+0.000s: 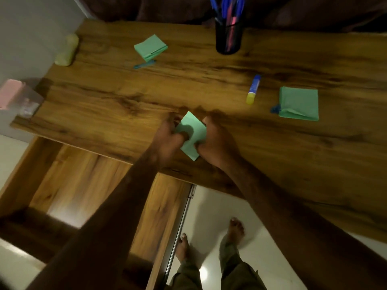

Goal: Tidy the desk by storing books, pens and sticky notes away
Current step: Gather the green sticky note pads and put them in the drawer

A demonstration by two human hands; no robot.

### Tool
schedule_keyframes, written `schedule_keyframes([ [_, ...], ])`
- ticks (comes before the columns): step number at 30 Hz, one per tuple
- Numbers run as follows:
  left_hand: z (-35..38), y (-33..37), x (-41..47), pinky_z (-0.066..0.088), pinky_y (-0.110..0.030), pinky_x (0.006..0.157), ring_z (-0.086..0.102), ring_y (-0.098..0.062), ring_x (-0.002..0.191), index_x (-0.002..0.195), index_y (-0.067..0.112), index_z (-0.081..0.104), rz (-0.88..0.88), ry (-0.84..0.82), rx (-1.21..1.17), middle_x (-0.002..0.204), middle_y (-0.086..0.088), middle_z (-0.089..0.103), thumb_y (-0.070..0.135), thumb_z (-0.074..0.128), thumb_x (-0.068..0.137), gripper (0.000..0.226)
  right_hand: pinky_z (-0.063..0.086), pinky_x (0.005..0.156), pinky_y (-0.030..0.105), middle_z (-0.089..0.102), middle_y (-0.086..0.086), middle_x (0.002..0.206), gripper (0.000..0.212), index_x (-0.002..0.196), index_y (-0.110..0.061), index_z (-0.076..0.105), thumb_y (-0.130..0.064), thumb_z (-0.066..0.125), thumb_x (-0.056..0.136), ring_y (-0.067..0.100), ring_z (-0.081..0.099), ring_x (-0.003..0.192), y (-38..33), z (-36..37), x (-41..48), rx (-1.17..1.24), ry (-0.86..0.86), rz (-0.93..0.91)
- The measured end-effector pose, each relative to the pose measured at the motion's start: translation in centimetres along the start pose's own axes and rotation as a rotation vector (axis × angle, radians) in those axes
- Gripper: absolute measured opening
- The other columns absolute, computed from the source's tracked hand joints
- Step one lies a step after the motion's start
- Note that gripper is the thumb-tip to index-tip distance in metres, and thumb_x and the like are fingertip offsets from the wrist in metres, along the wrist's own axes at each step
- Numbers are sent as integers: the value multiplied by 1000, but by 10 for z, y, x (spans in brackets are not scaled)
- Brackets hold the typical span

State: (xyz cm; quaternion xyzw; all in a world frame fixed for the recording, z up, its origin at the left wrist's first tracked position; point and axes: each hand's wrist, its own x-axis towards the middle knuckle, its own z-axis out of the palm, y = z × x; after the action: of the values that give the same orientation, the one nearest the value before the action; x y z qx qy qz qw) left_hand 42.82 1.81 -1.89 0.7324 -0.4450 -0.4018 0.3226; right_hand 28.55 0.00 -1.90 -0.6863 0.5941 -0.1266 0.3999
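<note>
I see both hands on one green square sticky-note pad (pixel 193 130), at the near edge of the brown wood-grain desk (pixel 104 97), roughly centre. The left hand (pixel 167 135) grips the pad's left side, thumb over the top face. The right hand (pixel 215 141) is clamped on its right, near side. The hands are motion-blurred, so I can't tell if the pad is lifted or touching the wood.

Other task items:
- Second green sticky-note pad (pixel 150 47) is far left on the desk, with a short blue pen-like piece (pixel 144 64) just near of it.
- Third green sticky-note pad (pixel 299 102) is on the right with its near sheets curled up. A small dark blue item (pixel 274 109) sits at its near-left corner; too blurred to identify.
- Black cylindrical pen cup (pixel 228 39) is at the far edge, holding blue and pink pens (pixel 228 5) upright.

Rest:
- Blue glue stick with yellow cap (pixel 253 89) lies between the held pad and the right pad.
- Pale yellow rounded object (pixel 67 50) is at the far-left corner.
- Clear box with pink lid (pixel 18 99) is off the desk's left end.
</note>
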Motion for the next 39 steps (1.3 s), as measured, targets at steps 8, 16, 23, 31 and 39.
schedule_keyframes([
  [8,87,66,24,49,-23,59,62,-16,80,108,7,59,48,-150,-49,94,-4,65,-3,51,86,25,58,96,45,63,4,137,62,140,-22,55,-12,75,82,26,63,122,56,-93,5,53,76,61],
  [16,153,101,38,47,-25,63,64,-16,93,130,14,55,65,-229,-31,112,-7,65,6,53,90,41,47,109,47,46,4,150,72,147,-28,49,-11,73,81,28,43,139,116,-188,6,-46,225,131],
  [23,164,107,40,48,-25,62,65,-14,91,137,16,53,9,-213,42,114,-5,66,9,55,89,48,28,124,58,24,5,170,98,164,-25,22,-22,78,83,32,18,159,133,-190,41,-392,-4,68],
  [31,155,102,36,49,-27,64,65,-16,93,134,16,52,-14,-222,81,112,-4,65,11,55,91,44,39,116,54,25,13,161,94,157,-20,32,-29,84,79,39,26,151,131,-195,52,-473,-8,154],
  [39,138,100,26,49,-29,67,63,-16,95,130,16,54,9,-230,88,110,-2,63,12,55,91,39,41,112,53,27,15,156,111,150,-18,38,-34,100,60,40,35,144,133,-193,31,-436,129,193],
])
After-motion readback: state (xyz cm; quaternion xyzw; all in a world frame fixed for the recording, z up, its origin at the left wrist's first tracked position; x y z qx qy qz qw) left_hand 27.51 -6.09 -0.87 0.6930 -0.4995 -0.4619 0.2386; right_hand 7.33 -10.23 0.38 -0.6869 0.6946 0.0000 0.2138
